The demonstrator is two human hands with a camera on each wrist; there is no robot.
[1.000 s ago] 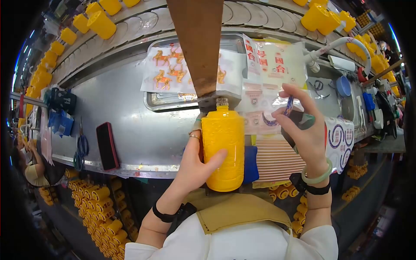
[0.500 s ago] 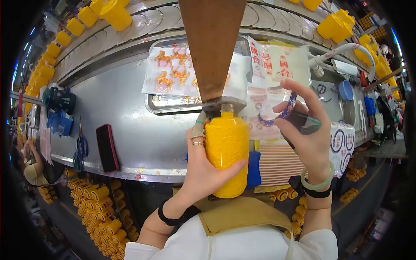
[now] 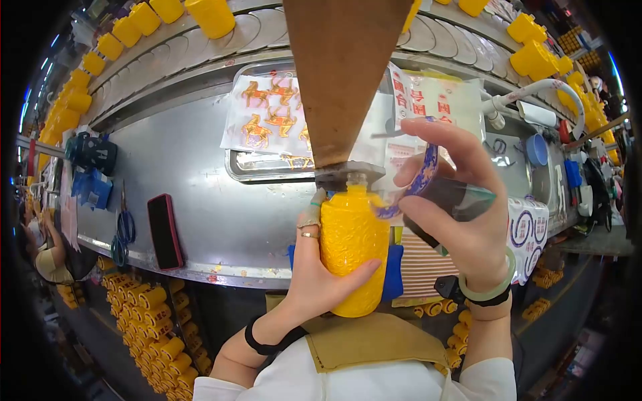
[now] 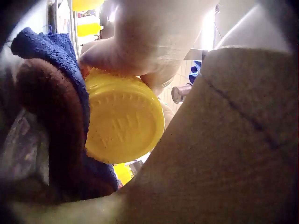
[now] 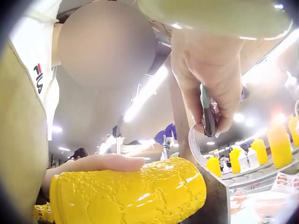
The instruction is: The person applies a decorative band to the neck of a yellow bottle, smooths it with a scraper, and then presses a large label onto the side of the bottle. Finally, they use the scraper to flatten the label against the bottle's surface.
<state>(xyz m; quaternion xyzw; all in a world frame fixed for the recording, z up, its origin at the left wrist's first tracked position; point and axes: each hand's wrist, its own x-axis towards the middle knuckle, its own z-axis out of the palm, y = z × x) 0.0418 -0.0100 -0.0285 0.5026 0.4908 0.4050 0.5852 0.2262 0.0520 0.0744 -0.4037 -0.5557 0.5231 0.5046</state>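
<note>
My left hand (image 3: 319,284) grips an embossed yellow bottle (image 3: 354,250) with a clear glass neck, thumb across its side. A blue cloth (image 4: 56,56) is bunched beside the bottle, under the fingers in the left wrist view. Between thumb and fingertips, my right hand (image 3: 485,240) pinches a curved purple-blue patterned decal strip (image 3: 422,177). The strip's lower end overlaps the bottle's upper right side in the head view. A dark flat piece with a green edge (image 3: 461,199) also sits in the right hand, partly hidden by the fingers.
A brown post (image 3: 348,73) stands just beyond the bottle neck. Behind it lies a metal tray (image 3: 251,172) with horse decals. Printed sheets (image 3: 458,110) lie at right, a phone (image 3: 164,230) and scissors (image 3: 122,230) at left. Yellow bottles (image 3: 212,17) line the conveyor.
My right hand has carried the decal strip away from the sheets, leftward to the bottle's upper side. The bottle and left hand have shifted slightly toward my body and right.
</note>
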